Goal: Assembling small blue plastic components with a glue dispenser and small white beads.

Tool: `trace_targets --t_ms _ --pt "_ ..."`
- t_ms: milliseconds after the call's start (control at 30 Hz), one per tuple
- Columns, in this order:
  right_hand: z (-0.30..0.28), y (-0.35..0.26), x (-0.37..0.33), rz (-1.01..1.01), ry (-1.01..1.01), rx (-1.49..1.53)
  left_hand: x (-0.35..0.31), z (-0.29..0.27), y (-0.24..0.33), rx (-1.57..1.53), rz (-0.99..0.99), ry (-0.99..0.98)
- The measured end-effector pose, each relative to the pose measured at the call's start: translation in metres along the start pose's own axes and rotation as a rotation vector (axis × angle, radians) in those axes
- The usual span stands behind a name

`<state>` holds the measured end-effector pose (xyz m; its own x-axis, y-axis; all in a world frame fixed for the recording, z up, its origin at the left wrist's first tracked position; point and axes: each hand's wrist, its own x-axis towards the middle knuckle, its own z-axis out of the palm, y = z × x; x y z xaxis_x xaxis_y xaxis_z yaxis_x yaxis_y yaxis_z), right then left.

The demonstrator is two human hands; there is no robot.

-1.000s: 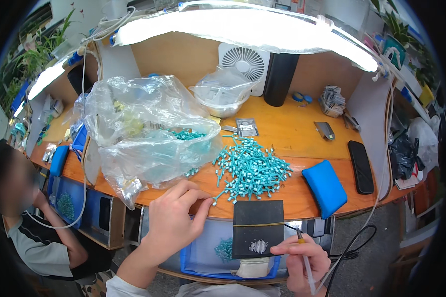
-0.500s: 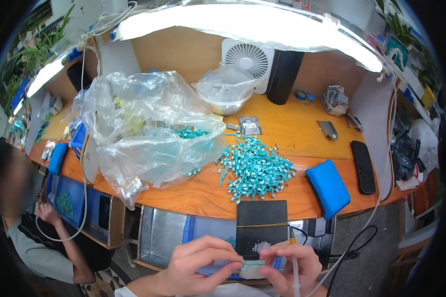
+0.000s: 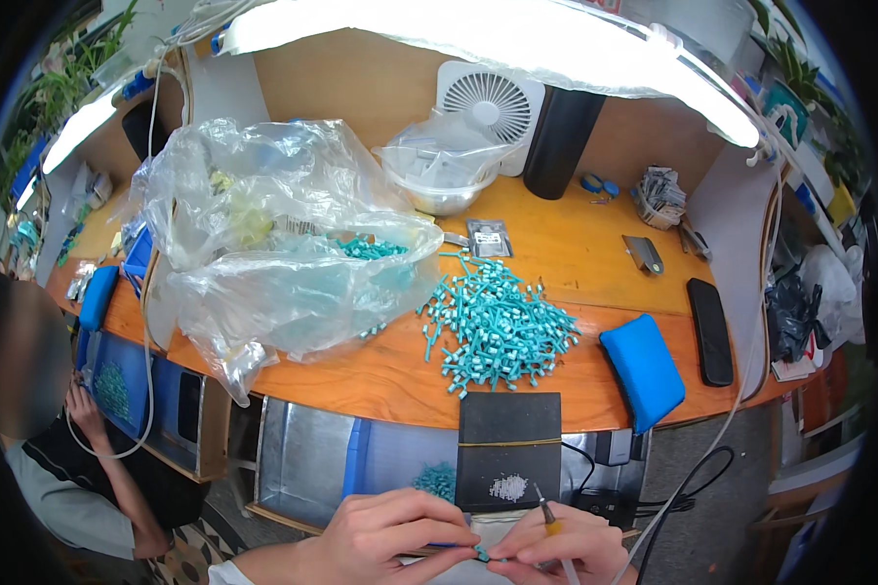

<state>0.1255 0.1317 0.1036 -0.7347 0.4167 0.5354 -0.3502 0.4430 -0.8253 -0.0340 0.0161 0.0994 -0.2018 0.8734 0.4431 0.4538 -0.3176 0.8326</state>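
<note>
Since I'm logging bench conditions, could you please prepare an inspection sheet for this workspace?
Surface: wooden bench, drawer open beneath.
Job's things: small teal piece between the hands; teal pile on the bench; white bits on a black board.
Clutter: clear plastic bag, blue pouch.
Hands: left hand pinches the piece; right hand, close by, holds a pen-like tool.
Cables: black cable bunched right; white cable looping left.
Surroundings: co-worker, plants at left.

The left hand (image 3: 385,534) pinches, forefinger above the grip, thumb below, knuckles up; its forearm (image 3: 278,565) lies left of the grip. The right hand (image 3: 574,544) faces it just beside, fingers curled inward, its fingertips (image 3: 502,552) near the left hand's.
</note>
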Motion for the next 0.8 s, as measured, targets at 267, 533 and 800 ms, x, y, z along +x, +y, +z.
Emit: trace_targets --t_ms 267,533,800 --pt "0.0 0.006 0.004 -0.065 -0.222 0.005 -0.005 -0.007 -0.003 -0.001 0.074 -0.15" --pt "-0.001 0.024 -0.009 0.186 0.237 0.139 -0.028 0.005 -0.014 -0.335 -0.44 -0.037" --pt "0.002 0.03 0.015 0.39 0.441 0.105 -0.054 0.043 -0.031 -0.706 -0.539 0.217"
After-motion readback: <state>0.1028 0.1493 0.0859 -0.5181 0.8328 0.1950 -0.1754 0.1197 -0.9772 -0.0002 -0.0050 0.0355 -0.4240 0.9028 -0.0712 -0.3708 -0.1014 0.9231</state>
